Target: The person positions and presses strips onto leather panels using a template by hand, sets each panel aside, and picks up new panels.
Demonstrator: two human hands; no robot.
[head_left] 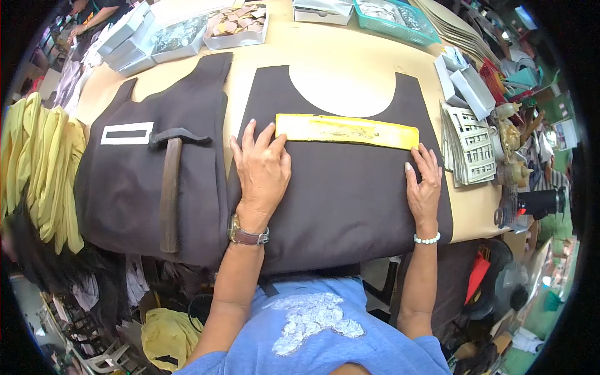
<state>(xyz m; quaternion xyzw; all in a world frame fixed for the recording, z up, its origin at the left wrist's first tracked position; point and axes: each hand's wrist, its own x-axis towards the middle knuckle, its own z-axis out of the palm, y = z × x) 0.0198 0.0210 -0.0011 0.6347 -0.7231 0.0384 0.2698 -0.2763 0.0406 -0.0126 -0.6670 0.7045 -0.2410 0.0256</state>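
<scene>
A long yellow strip (347, 130) lies across the upper part of a dark cloth piece (337, 200) with a curved neckline. My left hand (262, 172) rests on the cloth with its fingers apart, its fingertips at the strip's left end. At the strip's lower right corner are the fingertips of my right hand (425, 187), the fingers spread. On a second dark cloth piece (119, 194) to the left lie a hammer (170, 187) with a wooden handle and a white frame (127, 134) with a slot.
Boxes of small parts (237, 28) and a teal tray (397, 22) stand along the far side of the table (469, 215). Stencil-like cards (469, 147) are stacked at the right. Yellow cloth (40, 169) hangs at the left. A person's arm (94, 22) shows far left.
</scene>
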